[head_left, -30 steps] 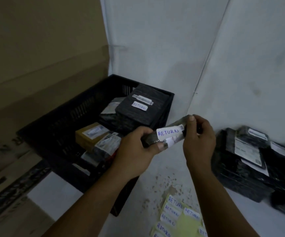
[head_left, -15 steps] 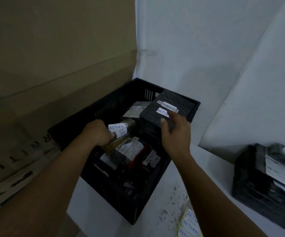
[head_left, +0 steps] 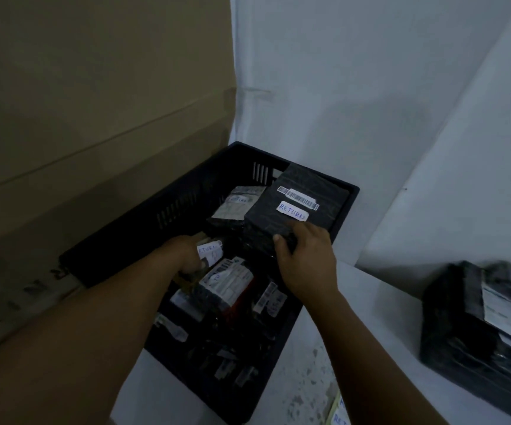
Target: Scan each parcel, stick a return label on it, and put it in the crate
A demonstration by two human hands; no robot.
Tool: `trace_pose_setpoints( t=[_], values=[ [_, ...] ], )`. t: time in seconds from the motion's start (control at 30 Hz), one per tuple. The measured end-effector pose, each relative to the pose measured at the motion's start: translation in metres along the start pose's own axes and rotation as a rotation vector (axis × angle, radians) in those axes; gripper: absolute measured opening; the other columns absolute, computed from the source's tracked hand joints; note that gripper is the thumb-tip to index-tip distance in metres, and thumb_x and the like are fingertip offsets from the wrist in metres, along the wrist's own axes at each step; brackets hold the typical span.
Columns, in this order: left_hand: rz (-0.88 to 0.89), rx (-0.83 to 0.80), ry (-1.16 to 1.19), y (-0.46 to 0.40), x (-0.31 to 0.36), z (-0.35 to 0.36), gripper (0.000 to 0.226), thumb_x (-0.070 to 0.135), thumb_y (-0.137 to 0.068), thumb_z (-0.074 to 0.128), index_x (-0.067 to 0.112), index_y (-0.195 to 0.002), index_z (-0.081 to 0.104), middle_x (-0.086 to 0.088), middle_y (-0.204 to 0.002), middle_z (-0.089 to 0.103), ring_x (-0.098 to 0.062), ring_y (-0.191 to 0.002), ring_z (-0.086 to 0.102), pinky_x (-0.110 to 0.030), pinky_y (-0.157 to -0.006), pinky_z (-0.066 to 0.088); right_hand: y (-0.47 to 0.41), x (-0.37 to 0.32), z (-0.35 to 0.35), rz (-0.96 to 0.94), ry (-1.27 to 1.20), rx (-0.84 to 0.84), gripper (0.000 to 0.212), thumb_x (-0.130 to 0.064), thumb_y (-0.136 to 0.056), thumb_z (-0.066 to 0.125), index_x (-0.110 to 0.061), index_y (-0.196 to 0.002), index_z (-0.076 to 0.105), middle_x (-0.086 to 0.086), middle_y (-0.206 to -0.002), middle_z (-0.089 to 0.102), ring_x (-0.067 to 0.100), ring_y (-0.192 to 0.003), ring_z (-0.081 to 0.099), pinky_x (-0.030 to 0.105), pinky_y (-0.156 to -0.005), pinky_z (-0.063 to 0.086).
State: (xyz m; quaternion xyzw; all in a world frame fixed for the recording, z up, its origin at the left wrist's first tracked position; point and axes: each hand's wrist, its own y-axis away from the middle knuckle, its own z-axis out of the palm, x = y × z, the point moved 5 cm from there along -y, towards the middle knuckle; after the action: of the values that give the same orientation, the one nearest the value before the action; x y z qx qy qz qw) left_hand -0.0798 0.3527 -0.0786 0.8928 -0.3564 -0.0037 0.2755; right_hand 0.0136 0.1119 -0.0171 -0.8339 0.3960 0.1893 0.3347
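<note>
A black slatted crate [head_left: 162, 216] sits in the corner and holds several wrapped parcels. My left hand [head_left: 186, 254] is down inside it, gripping a small dark parcel [head_left: 209, 250] with a white RETURN label. My right hand [head_left: 306, 259] grips the near edge of a large black parcel [head_left: 306, 191] that lies at the crate's far right and carries a barcode strip and a RETURN label. Another labelled parcel [head_left: 228, 279] lies just below my left hand.
A stack of black wrapped parcels [head_left: 474, 326] with white shipping labels lies on the white surface at right. A sheet of RETURN labels [head_left: 338, 414] peeks in at the bottom edge. A tall cardboard sheet [head_left: 94, 133] stands left of the crate; white walls stand behind.
My left hand has carried the small labelled parcel from in front of me down into the crate. My right hand let go of it and took hold of the large black parcel's edge.
</note>
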Motion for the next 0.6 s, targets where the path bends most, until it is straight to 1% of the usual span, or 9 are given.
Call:
trace_pose_setpoints(
  t=[0.07, 0.1, 0.17, 0.23, 0.3, 0.37, 0.43, 0.5, 0.6],
  values=[
    [0.05, 0.041, 0.029, -0.005, 0.001, 0.002, 0.071, 0.045, -0.09, 0.065, 0.014, -0.148, 0.037, -0.009, -0.141, 0.05, -0.024, -0.12, 0.054, -0.019, -0.077, 0.04, -0.001, 0.002, 0.0, 0.004, -0.001, 0.011, 0.032, -0.03, -0.094, 0.063, -0.012, -0.121, 0.067, 0.008, -0.112, 0.068, 0.026, -0.108, 0.053, 0.032, -0.089, 0.046],
    [0.07, 0.063, 0.04, -0.007, 0.002, 0.002, 0.071, 0.046, -0.09, 0.065, 0.015, -0.147, 0.038, -0.007, -0.141, 0.051, -0.023, -0.12, 0.054, -0.018, -0.077, 0.038, -0.001, 0.002, 0.001, 0.007, -0.001, 0.013, 0.032, -0.03, -0.094, 0.063, -0.013, -0.121, 0.067, 0.007, -0.113, 0.068, 0.025, -0.109, 0.053, 0.03, -0.089, 0.045],
    [0.077, 0.097, 0.055, -0.01, 0.003, 0.001, 0.068, 0.05, -0.087, 0.067, 0.016, -0.142, 0.045, -0.006, -0.136, 0.054, -0.022, -0.115, 0.056, -0.02, -0.074, 0.039, -0.001, 0.003, 0.001, 0.011, -0.007, 0.014, 0.032, -0.029, -0.095, 0.063, -0.014, -0.122, 0.067, 0.006, -0.115, 0.067, 0.024, -0.11, 0.052, 0.027, -0.088, 0.041],
    [0.071, 0.147, 0.092, -0.009, 0.007, -0.004, 0.066, 0.054, -0.086, 0.067, 0.013, -0.135, 0.053, -0.008, -0.129, 0.058, -0.023, -0.104, 0.058, -0.024, -0.068, 0.041, -0.001, 0.003, 0.0, 0.008, -0.024, 0.017, 0.03, -0.028, -0.095, 0.063, -0.014, -0.122, 0.068, 0.006, -0.116, 0.067, 0.023, -0.111, 0.051, 0.025, -0.088, 0.039],
    [0.095, 0.268, 0.164, -0.001, 0.016, -0.014, 0.056, 0.049, -0.089, 0.065, 0.007, -0.126, 0.059, -0.012, -0.123, 0.062, -0.025, -0.099, 0.059, -0.026, -0.07, 0.046, 0.0, 0.003, -0.002, 0.005, -0.068, 0.033, 0.029, -0.026, -0.096, 0.063, -0.013, -0.121, 0.068, 0.007, -0.116, 0.067, 0.022, -0.112, 0.052, 0.022, -0.088, 0.036],
    [0.149, 0.416, 0.237, 0.017, 0.03, -0.023, 0.042, 0.039, -0.093, 0.062, 0.008, -0.121, 0.062, -0.012, -0.119, 0.065, -0.027, -0.101, 0.061, -0.03, -0.078, 0.05, 0.004, 0.004, -0.007, 0.009, -0.147, 0.066, 0.027, -0.022, -0.097, 0.062, -0.012, -0.121, 0.068, 0.006, -0.116, 0.067, 0.021, -0.113, 0.052, 0.018, -0.09, 0.035],
    [0.225, 0.509, 0.334, 0.041, 0.048, -0.03, 0.031, 0.034, -0.093, 0.063, 0.014, -0.117, 0.065, -0.006, -0.112, 0.069, -0.025, -0.1, 0.063, -0.032, -0.083, 0.052, 0.014, 0.009, -0.018, 0.003, -0.207, 0.148, 0.023, -0.019, -0.097, 0.062, -0.012, -0.117, 0.069, 0.004, -0.113, 0.067, 0.018, -0.11, 0.053, 0.019, -0.092, 0.038],
    [0.31, 0.55, 0.443, 0.065, 0.067, -0.032, 0.02, 0.033, -0.091, 0.066, 0.02, -0.107, 0.067, 0.004, -0.097, 0.07, -0.019, -0.092, 0.064, -0.032, -0.082, 0.053, 0.028, 0.02, -0.031, 0.001, -0.21, 0.227, 0.018, -0.019, -0.096, 0.062, -0.015, -0.112, 0.07, -0.001, -0.106, 0.067, 0.013, -0.105, 0.053, 0.02, -0.09, 0.043],
    [0.427, 0.578, 0.55, 0.099, 0.1, -0.026, 0.01, 0.033, -0.088, 0.07, 0.025, -0.095, 0.068, 0.018, -0.081, 0.064, -0.011, -0.083, 0.063, -0.027, -0.078, 0.049, 0.055, 0.048, -0.052, 0.055, -0.192, 0.31, 0.015, -0.02, -0.096, 0.062, -0.021, -0.109, 0.07, -0.009, -0.101, 0.067, 0.006, -0.099, 0.054, 0.012, -0.088, 0.039]
  ],
)
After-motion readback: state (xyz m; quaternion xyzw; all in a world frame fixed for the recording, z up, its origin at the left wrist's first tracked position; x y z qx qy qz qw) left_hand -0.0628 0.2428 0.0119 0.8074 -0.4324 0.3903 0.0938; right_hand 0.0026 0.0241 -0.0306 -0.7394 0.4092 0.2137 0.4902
